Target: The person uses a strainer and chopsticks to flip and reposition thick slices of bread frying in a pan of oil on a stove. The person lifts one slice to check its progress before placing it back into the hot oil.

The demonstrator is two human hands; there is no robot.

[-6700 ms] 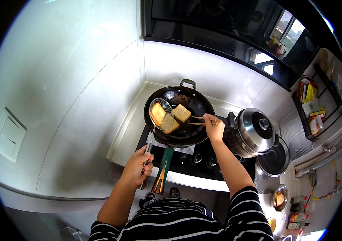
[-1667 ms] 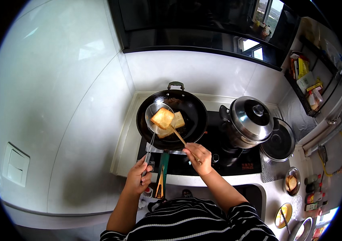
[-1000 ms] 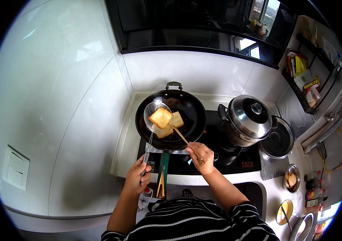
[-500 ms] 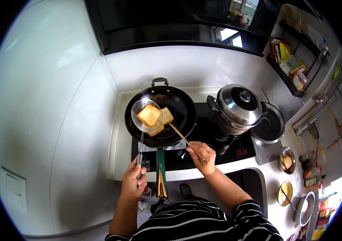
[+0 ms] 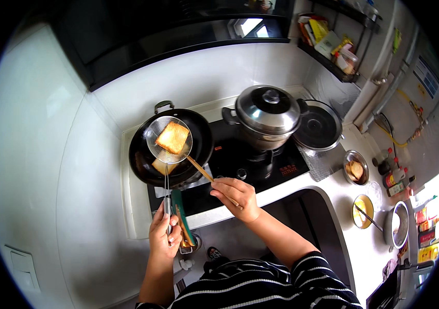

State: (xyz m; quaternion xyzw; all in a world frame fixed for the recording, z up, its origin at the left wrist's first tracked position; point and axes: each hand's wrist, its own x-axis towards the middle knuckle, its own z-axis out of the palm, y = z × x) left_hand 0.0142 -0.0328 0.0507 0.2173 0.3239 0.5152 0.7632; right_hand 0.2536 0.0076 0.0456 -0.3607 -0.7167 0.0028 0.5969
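My left hand (image 5: pixel 164 234) grips the handle of a wire mesh skimmer (image 5: pixel 153 136), whose round basket is over the black wok (image 5: pixel 199 129). A golden fried slice of bread (image 5: pixel 173 137) rests in the basket. Beneath it, partly seen through the mesh, is another slice (image 5: pixel 161 166); its exact support is hard to make out. Wooden chopsticks (image 5: pixel 200 169) are in my right hand (image 5: pixel 237 198), their tips at the basket's right rim, beside the bread. The wok's green handle (image 5: pixel 181 219) points toward me, next to my left hand.
Right of the wok stands a lidded steel pot (image 5: pixel 265 116), with a flat black pan (image 5: pixel 318 126) beyond. On the counter at right are a steel bowl of fried pieces (image 5: pixel 356 170), a bowl of yellow liquid (image 5: pixel 363 211), a larger metal bowl (image 5: pixel 397 224) and several bottles (image 5: pixel 394 177).
My view has turned to the right, shifting the stove leftward. The chopstick tips are now by the skimmer's rim, and the slice they touched beside the basket no longer shows there.
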